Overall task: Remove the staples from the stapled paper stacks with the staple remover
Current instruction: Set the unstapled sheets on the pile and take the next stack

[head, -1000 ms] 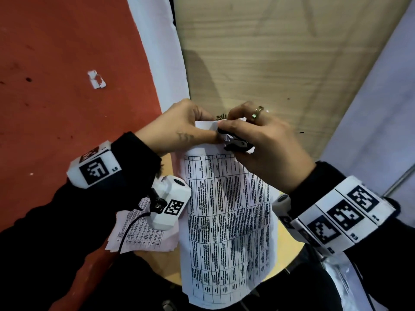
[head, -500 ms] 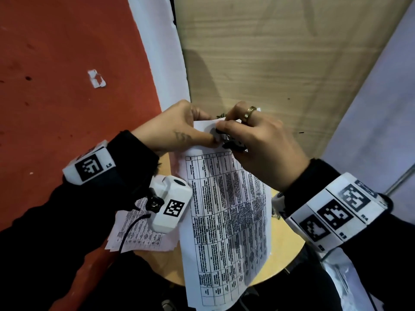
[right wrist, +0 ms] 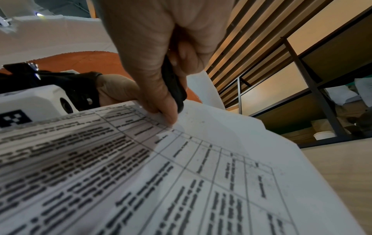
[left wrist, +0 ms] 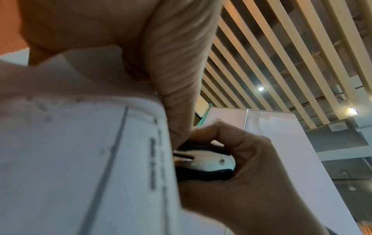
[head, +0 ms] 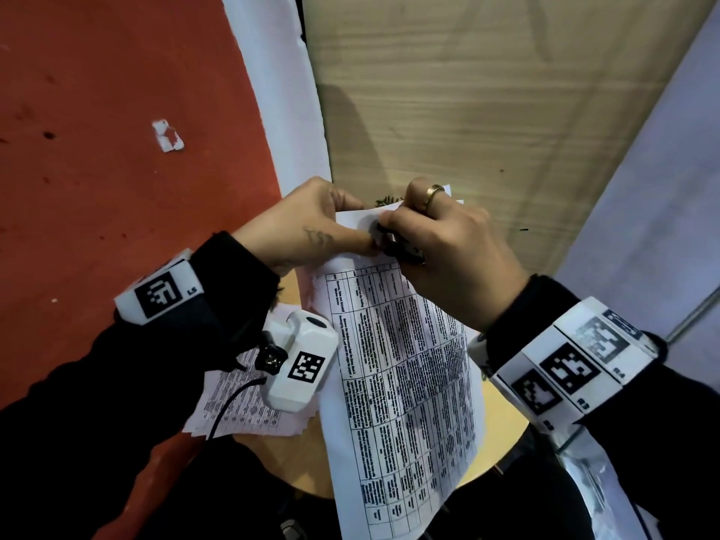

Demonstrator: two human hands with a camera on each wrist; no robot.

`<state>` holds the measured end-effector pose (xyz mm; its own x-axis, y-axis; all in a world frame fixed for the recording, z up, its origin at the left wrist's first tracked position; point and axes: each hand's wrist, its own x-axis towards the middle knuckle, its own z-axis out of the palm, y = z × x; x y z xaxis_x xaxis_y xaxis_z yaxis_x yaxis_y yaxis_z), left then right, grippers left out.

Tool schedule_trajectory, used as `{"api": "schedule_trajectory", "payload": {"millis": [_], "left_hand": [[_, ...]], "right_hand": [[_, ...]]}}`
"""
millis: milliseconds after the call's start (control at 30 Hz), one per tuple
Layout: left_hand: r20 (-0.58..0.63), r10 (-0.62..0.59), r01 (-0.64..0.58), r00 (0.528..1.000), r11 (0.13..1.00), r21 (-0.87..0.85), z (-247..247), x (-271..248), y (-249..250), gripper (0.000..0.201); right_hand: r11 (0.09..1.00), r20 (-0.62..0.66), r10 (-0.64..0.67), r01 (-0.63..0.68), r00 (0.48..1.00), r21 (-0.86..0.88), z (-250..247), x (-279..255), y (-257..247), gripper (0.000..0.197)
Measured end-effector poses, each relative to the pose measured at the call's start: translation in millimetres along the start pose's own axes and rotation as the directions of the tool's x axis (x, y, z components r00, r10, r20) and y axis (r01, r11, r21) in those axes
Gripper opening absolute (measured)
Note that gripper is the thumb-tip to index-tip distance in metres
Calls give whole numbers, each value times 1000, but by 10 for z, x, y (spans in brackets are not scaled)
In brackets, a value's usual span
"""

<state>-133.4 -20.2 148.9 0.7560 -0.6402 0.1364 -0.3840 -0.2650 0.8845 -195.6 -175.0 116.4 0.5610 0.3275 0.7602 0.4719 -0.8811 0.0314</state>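
A stapled stack of printed table sheets [head: 401, 383] hangs in the air in front of me, held up by its top edge. My left hand [head: 311, 228] pinches that top corner between thumb and fingers. My right hand [head: 448, 243] squeezes a black and white staple remover [left wrist: 203, 162], its metal claws against the paper's upper edge beside my left thumb. From the right wrist view the remover [right wrist: 174, 85] meets the sheet [right wrist: 181, 174] near its top margin. The staple itself is hidden by fingers and tool.
A second pile of printed sheets [head: 241, 407] lies on the small round wooden table [head: 502, 426] under my left wrist. Beyond are a red floor [head: 97, 150] with a white paper scrap [head: 167, 136], and a wood panel [head: 487, 91].
Both hands have drawn closer at the sheet's top corner and risen a little. The stack has swung slightly, its lower end tilting to the right.
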Motion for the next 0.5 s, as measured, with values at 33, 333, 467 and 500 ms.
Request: {"api": "schedule_trajectory", "payload": {"millis": [33,333,467,500], "left_hand": [[1,-2,2,1000,1000,2,-1,1,-4,11],[4,14,-14,1000,1000,-15,-22,-13,-34,34],[-39,46,-48,998,996,-70,-9,-34,-29,40],[-48,45,-49,998,996,-80,-15,-36,-25,40]], "right_hand": [[1000,-6,-4,4,1000,-1,5,0,4,21],[973,-54,105,-91,993,210,-20,-26,72,19],[943,-41,179,-159,983,293,-58,-39,77,24],[935,-39,194,-173,980,310,-62,-42,86,28]]}}
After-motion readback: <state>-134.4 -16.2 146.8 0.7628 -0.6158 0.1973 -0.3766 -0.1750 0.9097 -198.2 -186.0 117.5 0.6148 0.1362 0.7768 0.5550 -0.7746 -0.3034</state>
